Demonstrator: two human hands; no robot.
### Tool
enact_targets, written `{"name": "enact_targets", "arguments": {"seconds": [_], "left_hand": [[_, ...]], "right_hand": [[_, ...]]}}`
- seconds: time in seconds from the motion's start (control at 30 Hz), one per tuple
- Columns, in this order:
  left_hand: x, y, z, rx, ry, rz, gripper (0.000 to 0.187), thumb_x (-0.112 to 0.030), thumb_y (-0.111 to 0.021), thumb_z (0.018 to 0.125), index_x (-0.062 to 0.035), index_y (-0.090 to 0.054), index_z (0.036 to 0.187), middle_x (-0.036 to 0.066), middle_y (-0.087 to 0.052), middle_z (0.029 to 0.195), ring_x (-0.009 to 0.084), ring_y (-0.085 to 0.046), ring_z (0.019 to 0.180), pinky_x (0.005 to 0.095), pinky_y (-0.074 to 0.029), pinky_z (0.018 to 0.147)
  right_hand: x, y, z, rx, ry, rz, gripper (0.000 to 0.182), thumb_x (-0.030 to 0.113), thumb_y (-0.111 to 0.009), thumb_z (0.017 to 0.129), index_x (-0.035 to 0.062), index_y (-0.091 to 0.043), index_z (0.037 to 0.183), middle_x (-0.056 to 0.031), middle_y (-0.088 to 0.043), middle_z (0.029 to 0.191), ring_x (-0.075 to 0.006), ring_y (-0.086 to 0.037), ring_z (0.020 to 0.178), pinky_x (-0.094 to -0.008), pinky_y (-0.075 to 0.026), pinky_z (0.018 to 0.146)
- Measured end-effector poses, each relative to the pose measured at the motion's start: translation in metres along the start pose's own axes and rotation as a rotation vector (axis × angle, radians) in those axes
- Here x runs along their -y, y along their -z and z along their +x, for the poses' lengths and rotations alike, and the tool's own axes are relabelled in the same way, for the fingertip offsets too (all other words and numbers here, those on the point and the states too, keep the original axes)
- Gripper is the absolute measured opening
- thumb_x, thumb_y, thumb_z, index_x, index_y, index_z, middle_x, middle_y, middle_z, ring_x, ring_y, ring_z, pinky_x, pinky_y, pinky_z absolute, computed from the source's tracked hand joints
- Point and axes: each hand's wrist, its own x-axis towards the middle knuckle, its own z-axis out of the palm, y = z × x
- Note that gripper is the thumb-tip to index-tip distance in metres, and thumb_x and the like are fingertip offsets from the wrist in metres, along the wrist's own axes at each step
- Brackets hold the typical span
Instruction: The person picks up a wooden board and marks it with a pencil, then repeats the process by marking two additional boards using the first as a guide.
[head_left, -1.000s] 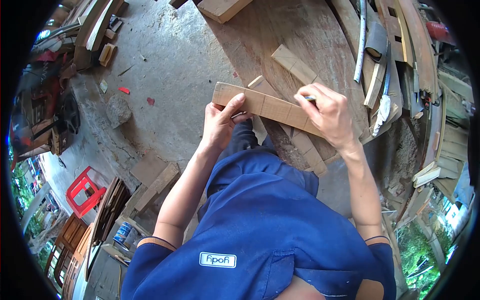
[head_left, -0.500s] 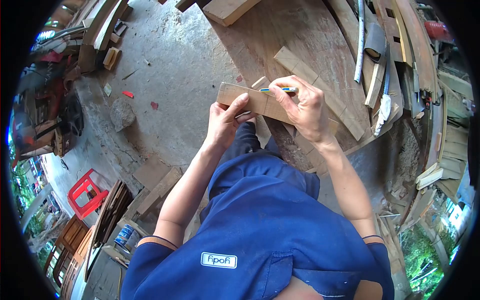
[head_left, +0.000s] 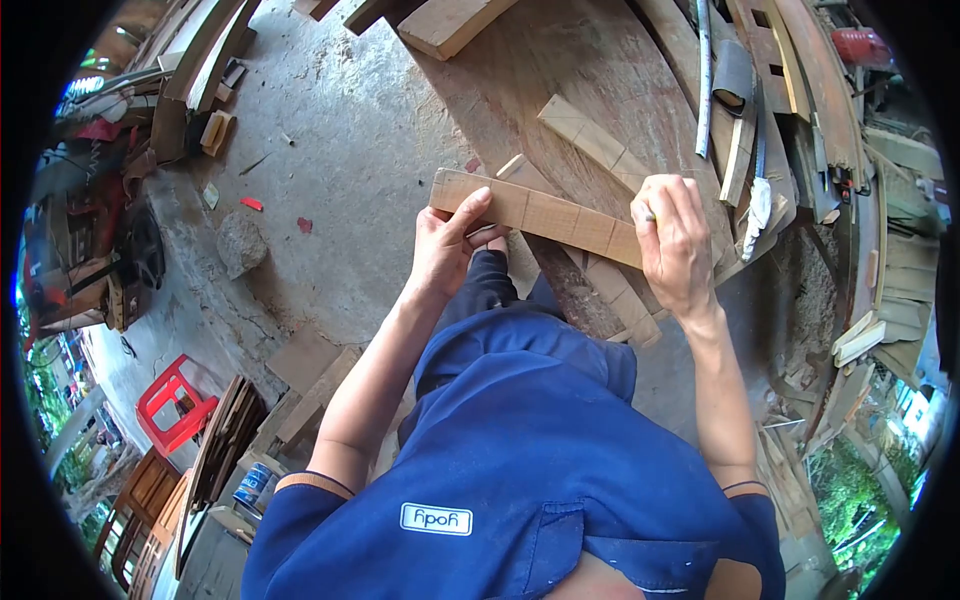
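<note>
From where I stand, the person has a flat wooden board [head_left: 548, 216] held up in front of the body, above the near edge of the worktop [head_left: 585, 65], slanting down from its left end to its right. The left hand [head_left: 445, 243] grasps it near the left end, thumb pressed on the upper face and fingers tucked underneath. The right hand [head_left: 680, 245] is at the other end, curled closed around a pencil [head_left: 649, 216], of which just a small end pokes out; I can't tell whether those fingers also grip the board. Thin lines run across the board's face. Beyond it, a lined wooden strip [head_left: 592, 143] lies on the worktop, running in behind the right hand, and another marked strip [head_left: 613, 287] shows below the held board. A thick wooden block [head_left: 452, 24] sits at the far side. Over to the right there's a long whitish rod [head_left: 704, 80], with a dark grey sleeve [head_left: 733, 72] beside it and a white-wrapped handle [head_left: 757, 215] lower down. On the left, a grey lump [head_left: 242, 245] and a small red scrap [head_left: 251, 204] lie on the concrete floor [head_left: 335, 120].
</note>
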Motion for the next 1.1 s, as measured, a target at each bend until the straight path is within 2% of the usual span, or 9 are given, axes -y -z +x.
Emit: {"name": "enact_targets", "arguments": {"seconds": [0.23,0.33,0.4,0.47,0.63,0.73,0.87,0.97,1.1], "left_hand": [[-0.012,-0.010,-0.027,0.000,0.111,0.000,0.028,-0.016,-0.071,0.095,0.0049,-0.063,0.112,0.014,-0.071,0.104,0.0201,-0.074,0.081,0.0280,-0.065,0.070],[-0.029,-0.010,-0.030,0.312,0.134,0.164,0.036,-0.019,-0.075,0.093,0.0032,-0.066,0.120,0.012,-0.071,0.109,0.0183,-0.071,0.097,0.0312,-0.062,0.086],[-0.053,-0.006,-0.015,0.590,-0.086,0.689,0.039,-0.023,-0.078,0.089,-0.0026,-0.069,0.122,0.010,-0.071,0.113,0.0176,-0.068,0.104,0.0339,-0.059,0.090],[-0.066,-0.016,-0.002,0.509,-0.327,0.953,0.040,-0.019,-0.080,0.085,-0.0097,-0.071,0.123,0.007,-0.067,0.117,0.0135,-0.067,0.096,0.0288,-0.059,0.084],[-0.063,-0.038,0.032,0.479,-0.923,1.585,0.049,-0.016,-0.082,0.078,-0.0189,-0.070,0.125,0.003,-0.062,0.129,0.0245,-0.059,0.114,0.0372,-0.052,0.101],[-0.064,-0.039,0.040,0.549,-0.795,1.628,0.053,-0.015,-0.083,0.075,-0.0192,-0.070,0.126,0.002,-0.062,0.129,0.0274,-0.053,0.120,0.0420,-0.047,0.107],[-0.061,-0.038,0.040,0.528,-0.790,1.651,0.055,-0.016,-0.084,0.073,-0.0199,-0.070,0.126,0.001,-0.063,0.128,0.0259,-0.055,0.118,0.0413,-0.048,0.107],[-0.055,-0.035,0.041,0.466,-0.867,1.645,0.056,-0.018,-0.085,0.071,-0.0197,-0.071,0.125,0.000,-0.064,0.124,0.0254,-0.055,0.116,0.0401,-0.047,0.105],[-0.039,-0.035,0.038,0.353,-0.909,1.535,0.049,-0.024,-0.085,0.070,-0.0171,-0.073,0.117,0.002,-0.063,0.116,0.0265,-0.054,0.110,0.0405,-0.044,0.100]], "right_hand": [[0.028,0.013,-0.050,0.272,-0.009,-0.007,0.053,0.028,-0.080,0.082,0.0001,-0.060,0.122,-0.0123,-0.059,0.100,-0.0274,-0.056,0.091,-0.0418,-0.051,0.081],[0.022,0.012,-0.076,0.318,0.004,-0.128,0.057,0.034,-0.081,0.080,-0.0006,-0.060,0.120,-0.0079,-0.058,0.095,-0.0247,-0.057,0.090,-0.0395,-0.051,0.075],[0.019,0.006,-0.099,0.110,-0.232,-0.020,0.051,0.031,-0.079,0.083,-0.0012,-0.059,0.118,-0.0108,-0.057,0.090,-0.0275,-0.056,0.086,-0.0392,-0.050,0.076],[0.012,-0.001,-0.114,0.059,-0.363,0.010,0.047,0.028,-0.076,0.086,-0.0032,-0.059,0.117,-0.0140,-0.059,0.091,-0.0297,-0.057,0.086,-0.0408,-0.049,0.077],[0.008,-0.018,-0.098,-0.021,-0.623,0.234,0.051,0.032,-0.074,0.088,-0.0042,-0.058,0.120,-0.0189,-0.064,0.103,-0.0318,-0.061,0.100,-0.0439,-0.050,0.087],[-0.005,-0.025,-0.063,0.004,-0.575,0.301,0.053,0.037,-0.072,0.089,-0.0029,-0.059,0.121,-0.0200,-0.064,0.110,-0.0325,-0.062,0.106,-0.0439,-0.050,0.092],[-0.039,-0.038,-0.024,-0.041,-0.538,0.286,0.070,0.055,-0.066,0.090,-0.0048,-0.059,0.125,-0.0217,-0.057,0.134,-0.0336,-0.058,0.123,-0.0446,-0.047,0.103],[-0.059,-0.051,0.000,-0.143,-0.423,0.156,0.074,0.053,-0.067,0.090,-0.0039,-0.054,0.135,-0.0181,-0.052,0.144,-0.0339,-0.054,0.129,-0.0431,-0.042,0.110],[-0.033,-0.025,-0.004,-0.110,-0.381,0.063,0.067,0.050,-0.070,0.089,-0.0067,-0.057,0.123,-0.0191,-0.058,0.124,-0.0338,-0.065,0.109,-0.0433,-0.055,0.089]]}}
